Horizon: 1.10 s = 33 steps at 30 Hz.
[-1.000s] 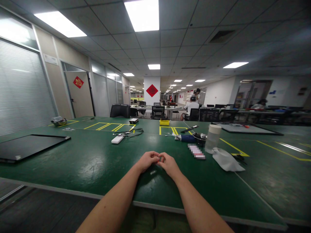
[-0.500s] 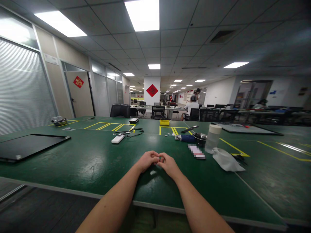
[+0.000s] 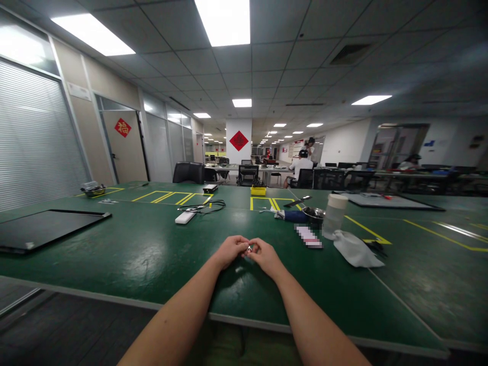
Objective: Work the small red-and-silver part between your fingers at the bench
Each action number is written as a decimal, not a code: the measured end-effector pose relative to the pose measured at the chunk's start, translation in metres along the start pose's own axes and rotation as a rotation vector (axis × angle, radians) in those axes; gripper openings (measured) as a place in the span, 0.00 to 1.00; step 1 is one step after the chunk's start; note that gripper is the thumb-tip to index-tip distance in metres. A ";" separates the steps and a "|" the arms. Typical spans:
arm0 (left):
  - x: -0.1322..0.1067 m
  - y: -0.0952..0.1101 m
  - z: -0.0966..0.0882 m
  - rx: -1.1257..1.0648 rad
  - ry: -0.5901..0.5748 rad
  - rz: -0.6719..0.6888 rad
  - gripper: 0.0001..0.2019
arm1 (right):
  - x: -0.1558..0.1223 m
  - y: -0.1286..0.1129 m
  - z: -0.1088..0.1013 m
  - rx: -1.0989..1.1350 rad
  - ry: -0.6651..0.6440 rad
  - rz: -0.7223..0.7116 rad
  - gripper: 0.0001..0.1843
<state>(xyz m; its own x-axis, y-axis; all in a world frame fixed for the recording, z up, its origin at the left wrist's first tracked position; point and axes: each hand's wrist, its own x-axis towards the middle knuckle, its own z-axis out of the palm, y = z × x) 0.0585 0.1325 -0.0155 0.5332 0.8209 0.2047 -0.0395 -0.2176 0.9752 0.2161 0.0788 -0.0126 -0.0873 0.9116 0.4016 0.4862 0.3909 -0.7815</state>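
My left hand (image 3: 232, 251) and my right hand (image 3: 265, 256) meet in the middle, over the green table (image 3: 152, 269). Both are closed, with thumbs and fingers pinched together. Between the fingertips shows a tiny shiny object (image 3: 249, 249), silvery with some red; it is too small to name. The fingers cover most of it, and both hands touch it. A faint pale spot on the tabletop lies just below the hands.
Right of my hands are a pixelated pink-white item (image 3: 308, 237), a clear bottle (image 3: 334, 217), a white pouch (image 3: 356, 250) and a metal bowl (image 3: 314, 216). A white power strip (image 3: 185, 217) with black cable lies left, beyond it a black panel (image 3: 53, 229). People sit farther back.
My hands stay in nearly the same place. The fingers have shifted slightly, and the small shiny object between them shows more now.
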 end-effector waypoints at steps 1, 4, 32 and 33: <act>0.000 0.000 0.000 0.004 -0.001 0.007 0.12 | 0.000 0.000 0.000 0.005 -0.006 0.004 0.15; -0.002 0.002 0.000 0.006 -0.005 0.023 0.12 | 0.000 0.000 0.001 0.002 -0.016 0.014 0.15; -0.003 0.006 0.002 -0.007 -0.049 -0.006 0.16 | 0.002 0.006 -0.002 -0.035 -0.003 -0.054 0.17; -0.003 0.006 0.002 -0.006 -0.049 -0.005 0.16 | 0.002 0.006 -0.002 -0.037 -0.005 -0.053 0.17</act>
<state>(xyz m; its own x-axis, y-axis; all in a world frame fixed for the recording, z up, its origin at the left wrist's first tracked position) 0.0581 0.1273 -0.0104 0.5740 0.7951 0.1959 -0.0416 -0.2106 0.9767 0.2205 0.0825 -0.0163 -0.1181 0.8907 0.4391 0.5124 0.4334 -0.7414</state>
